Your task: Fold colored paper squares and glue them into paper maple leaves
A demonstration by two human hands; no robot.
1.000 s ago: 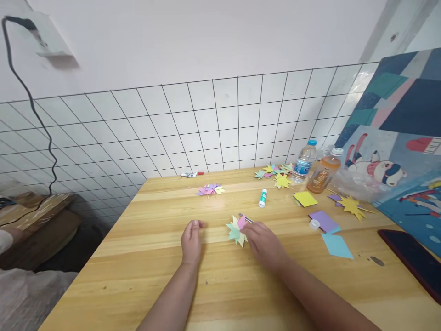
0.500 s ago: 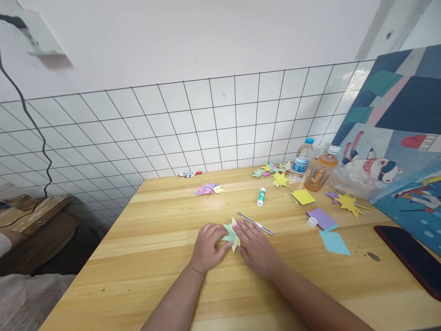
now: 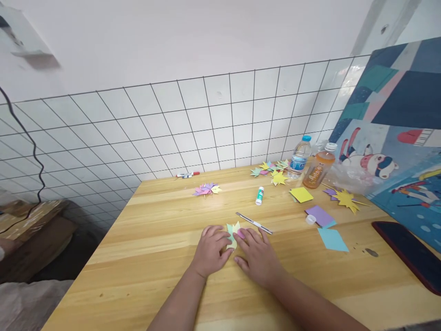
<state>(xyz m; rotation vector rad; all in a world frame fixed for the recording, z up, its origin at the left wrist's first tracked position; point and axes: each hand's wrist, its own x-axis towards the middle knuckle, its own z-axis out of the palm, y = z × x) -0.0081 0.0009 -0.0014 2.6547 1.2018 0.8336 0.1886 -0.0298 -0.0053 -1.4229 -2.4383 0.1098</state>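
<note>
The left hand [image 3: 212, 252] and right hand [image 3: 259, 257] flanked the star [image 3: 232, 231] near the middle of the table [image 3: 155, 239] — fingers curved over its edges, probably to steady it, though whether they pinched could not be told — with the slim tool [image 3: 254, 223] just beyond, apparently handy.

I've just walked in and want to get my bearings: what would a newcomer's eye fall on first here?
Probably the left hand and right hand, both touching a small pastel paper star on the wooden table. Next might come the big blue panel with a cartoon bear, at the right edge of the view. Just left of it, the bottle of orange drink also stands out.
</note>
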